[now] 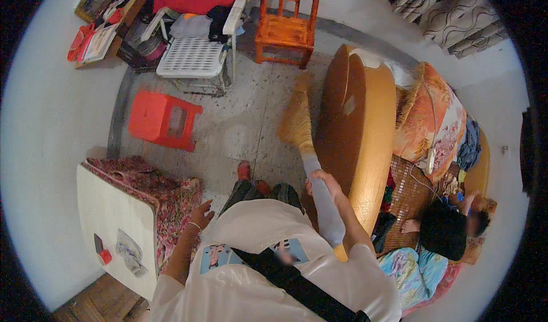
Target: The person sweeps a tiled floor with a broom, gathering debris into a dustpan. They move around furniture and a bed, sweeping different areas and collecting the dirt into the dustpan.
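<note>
My right hand is wrapped around the pale grey handle of a broom. The broom slants away from my body, its yellowish bristles low over the tiled floor, slightly blurred; whether they touch it I cannot tell. The yellow end of the handle is close to my right forearm. My left hand hangs with its fingers apart and holds nothing. It is nearest to the red patterned cloth at the edge of the white table.
A red plastic stool lies on its side at left. Farther off are a white folding chair and a wooden chair. A bed with a tan padded end stands at right, a person lying on it. The white table is at near left.
</note>
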A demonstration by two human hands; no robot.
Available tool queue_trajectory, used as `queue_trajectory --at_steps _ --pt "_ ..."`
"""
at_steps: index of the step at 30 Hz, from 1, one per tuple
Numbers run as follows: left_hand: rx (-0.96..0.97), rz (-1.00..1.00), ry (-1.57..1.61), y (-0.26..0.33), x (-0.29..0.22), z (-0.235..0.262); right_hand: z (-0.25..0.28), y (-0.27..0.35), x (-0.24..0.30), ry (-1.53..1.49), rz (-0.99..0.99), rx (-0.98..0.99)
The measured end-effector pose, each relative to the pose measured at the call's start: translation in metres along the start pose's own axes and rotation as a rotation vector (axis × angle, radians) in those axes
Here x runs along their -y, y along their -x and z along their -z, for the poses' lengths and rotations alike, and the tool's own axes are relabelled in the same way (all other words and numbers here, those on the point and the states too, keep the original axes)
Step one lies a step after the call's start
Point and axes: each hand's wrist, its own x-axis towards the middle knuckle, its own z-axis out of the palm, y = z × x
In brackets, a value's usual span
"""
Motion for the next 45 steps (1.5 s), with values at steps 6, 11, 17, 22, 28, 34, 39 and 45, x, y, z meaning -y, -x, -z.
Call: queue_trajectory --at_steps 6,11,17,22,28,34,39,45 --pt "0.249 0.079 0.181 -0.088 0.053 0.0 -0.031 -0.037 0.066 0.056 0.167 -0.073" --pt "0.433 0.0 -0.128 -0.176 -0.002 0.063 -0.044 -0.074 0.127 -0.002 0.212 -0.106" --pt "0.431 -0.27 -0.357 -0.293 -0.085 0.139 -0.067 -0.12 0.196 0.063 0.339 -0.216" --pt "0.476 -0.295 -0.32 -0.377 -0.191 0.149 -0.083 -0.151 0.273 -0.024 0.444 -0.217" --pt "0.721 -0.557 -0.113 -0.446 -0.355 0.129 -0.051 -0.186 0.389 -0.206 0.504 -0.005" --pt "0.721 -0.564 0.165 -0.509 -0.444 0.106 -0.008 -0.217 0.515 -0.701 0.557 0.148" --pt "0.722 -0.468 0.074 -0.535 -0.513 0.11 0.03 -0.223 0.604 -0.886 0.518 0.073" --pt "0.733 -0.49 0.195 -0.578 -0.525 0.106 0.034 -0.286 0.629 -0.749 0.596 -0.041"
